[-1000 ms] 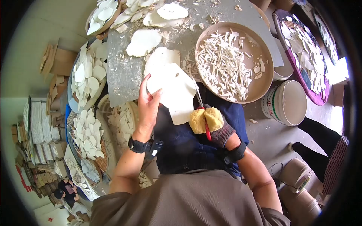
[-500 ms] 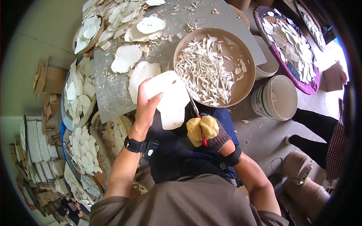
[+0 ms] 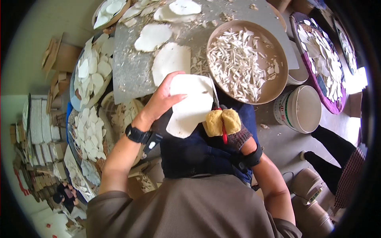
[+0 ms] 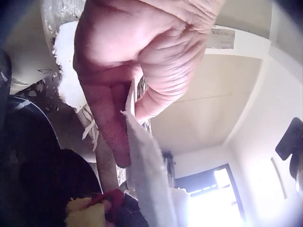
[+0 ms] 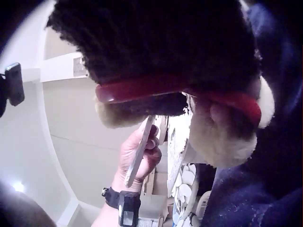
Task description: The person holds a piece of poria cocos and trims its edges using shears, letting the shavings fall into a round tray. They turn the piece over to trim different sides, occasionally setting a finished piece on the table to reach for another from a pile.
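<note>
My bare left hand (image 3: 164, 99) pinches a flat white slab (image 3: 190, 104) between thumb and fingers, above the lap. In the left wrist view the slab (image 4: 147, 161) shows nearly edge-on, with the thumb on one side and fingers on the other. My right hand (image 3: 230, 129), in a dark knit glove with yellow padding, grips red-handled scissors (image 3: 224, 134). The scissor blades (image 3: 215, 95) lie along the slab's right edge. From the right wrist the red handles (image 5: 137, 90) pass across the glove, and the left hand (image 5: 142, 153) is beyond them.
A round tray (image 3: 278, 89) of white strips sits on the grey table (image 3: 127, 79), beside loose slabs (image 3: 171, 63). Right of it stand a white bucket (image 3: 287, 109) and a purple-edged tray (image 3: 321, 95). Baskets of white pieces (image 3: 89, 133) are at left; another person's legs (image 3: 333, 142) at right.
The slab has turned in my left hand, its lower end now pointing down-left. Its upper part has moved off the slab lying on the table. The right hand still holds the scissors at its edge.
</note>
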{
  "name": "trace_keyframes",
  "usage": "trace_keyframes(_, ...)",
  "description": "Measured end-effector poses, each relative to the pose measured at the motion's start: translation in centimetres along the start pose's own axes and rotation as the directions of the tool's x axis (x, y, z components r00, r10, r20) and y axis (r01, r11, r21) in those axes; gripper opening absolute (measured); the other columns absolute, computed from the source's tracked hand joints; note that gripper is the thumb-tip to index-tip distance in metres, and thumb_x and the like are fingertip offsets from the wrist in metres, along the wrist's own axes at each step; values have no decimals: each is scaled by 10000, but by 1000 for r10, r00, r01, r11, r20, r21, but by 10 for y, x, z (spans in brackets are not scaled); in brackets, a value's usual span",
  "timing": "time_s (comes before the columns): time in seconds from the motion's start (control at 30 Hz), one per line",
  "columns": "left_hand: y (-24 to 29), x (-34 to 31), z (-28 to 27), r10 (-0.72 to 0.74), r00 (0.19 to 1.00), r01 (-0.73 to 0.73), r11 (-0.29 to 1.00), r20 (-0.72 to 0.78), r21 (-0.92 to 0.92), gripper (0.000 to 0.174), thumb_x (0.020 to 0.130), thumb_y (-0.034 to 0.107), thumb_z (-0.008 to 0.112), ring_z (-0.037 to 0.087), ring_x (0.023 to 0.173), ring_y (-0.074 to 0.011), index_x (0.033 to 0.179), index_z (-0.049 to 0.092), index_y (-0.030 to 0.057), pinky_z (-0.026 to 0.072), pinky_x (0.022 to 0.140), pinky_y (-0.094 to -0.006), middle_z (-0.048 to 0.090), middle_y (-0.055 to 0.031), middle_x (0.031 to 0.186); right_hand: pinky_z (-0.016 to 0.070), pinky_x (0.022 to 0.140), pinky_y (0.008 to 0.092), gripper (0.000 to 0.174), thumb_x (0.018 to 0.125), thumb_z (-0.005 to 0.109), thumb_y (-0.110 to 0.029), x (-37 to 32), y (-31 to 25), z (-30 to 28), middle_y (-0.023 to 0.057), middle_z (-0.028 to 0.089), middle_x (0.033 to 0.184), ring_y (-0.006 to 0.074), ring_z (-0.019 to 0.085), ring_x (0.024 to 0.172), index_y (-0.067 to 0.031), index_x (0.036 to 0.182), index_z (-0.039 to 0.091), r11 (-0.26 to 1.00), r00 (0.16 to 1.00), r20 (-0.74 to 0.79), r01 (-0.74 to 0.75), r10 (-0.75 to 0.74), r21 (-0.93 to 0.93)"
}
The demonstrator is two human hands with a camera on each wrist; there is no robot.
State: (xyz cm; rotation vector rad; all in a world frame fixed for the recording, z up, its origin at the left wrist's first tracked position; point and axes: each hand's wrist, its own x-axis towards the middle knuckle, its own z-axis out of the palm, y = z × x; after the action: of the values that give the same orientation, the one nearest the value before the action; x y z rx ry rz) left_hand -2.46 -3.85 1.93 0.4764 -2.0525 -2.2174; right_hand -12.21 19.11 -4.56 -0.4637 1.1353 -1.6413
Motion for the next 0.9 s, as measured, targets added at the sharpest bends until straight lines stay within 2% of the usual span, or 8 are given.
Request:
trace_keyframes(0.07, -1, -2, -9, -37, 999, 37, 999, 21, 12, 582, 813, -7, 577, 477, 1076, -118, 1336, 331, 55, 407, 930, -263, 488, -53, 1161, 456, 814, 381, 252, 758, 582, -122, -1, -8, -1, 108, 617, 946, 283, 574, 904, -56, 1001, 583, 319, 831, 349, 504, -434, -803)
trace_keyframes(0.2, -2, -7, -23, -118, 989, 118, 993, 88, -2, 573, 832, 12, 574, 503, 1025, -100, 1346, 324, 52, 420, 908, -248, 513, -36, 1134, 468, 783, 384, 194, 739, 597, -106, -7, -1, -8, 120, 614, 897, 310, 578, 877, -49, 924, 577, 238, 839, 372, 485, -397, -841)
trace_keyframes(0.4, 10, -12, -38, -187, 977, 206, 948, 100, -241, 352, 890, 74, 529, 533, 1037, -113, 1228, 455, 10, 444, 879, -252, 562, -76, 1130, 486, 731, 329, 164, 801, 614, -108, -14, -9, -1, 100, 621, 876, 259, 606, 830, -37, 943, 574, 812, 991, 48, 129, -124, -569)
trace_keyframes(0.47, 22, -22, -40, -27, 991, 54, 976, 129, -210, 190, 882, 46, 510, 519, 1113, -195, 1071, 525, 32, 407, 940, -323, 538, -146, 1214, 470, 852, 351, 230, 871, 517, -161, -8, 49, -31, 114, 612, 1027, 240, 590, 966, -53, 1070, 554, 991, 997, -71, 33, -42, -127)
trace_keyframes(0.57, 38, -36, -34, 344, 936, -351, 919, 69, 181, 152, 803, -39, 564, 467, 1182, -195, 867, 606, 93, 364, 983, -305, 431, -142, 1366, 384, 990, 368, 348, 902, 445, -248, -11, 61, -46, 107, 538, 1203, 236, 512, 1123, -72, 1201, 474, 997, 994, -92, -58, 53, -53)
trace_keyframes(0.73, 30, -62, -36, 94, 995, -89, 983, -19, 163, 178, 790, -66, 461, 544, 922, -106, 841, 611, 15, 402, 877, -275, 634, -62, 967, 330, 1044, 358, 416, 893, 461, -301, -7, 68, -48, 91, 511, 1257, 227, 468, 1187, -87, 1249, 443, 990, 980, 145, 141, -140, 2)
trace_keyframes(0.87, 27, -63, -22, 24, 996, -22, 999, -84, 24, 287, 798, -42, 373, 558, 861, -124, 930, 626, -25, 424, 783, -235, 618, -78, 969, 391, 986, 351, 335, 884, 501, -229, -14, 29, -22, 87, 564, 1169, 234, 514, 1126, -71, 1179, 497, 767, 989, 137, 129, -54, -628)
trace_keyframes(0.9, 25, -66, -23, -66, 993, 62, 997, -98, -45, 301, 814, -26, 413, 570, 817, -124, 1041, 611, -23, 434, 795, -239, 629, -57, 937, 408, 970, 351, 312, 889, 498, -210, -13, 37, -27, 89, 572, 1155, 235, 528, 1106, -62, 1164, 504, 913, 994, 102, 73, -34, -401)
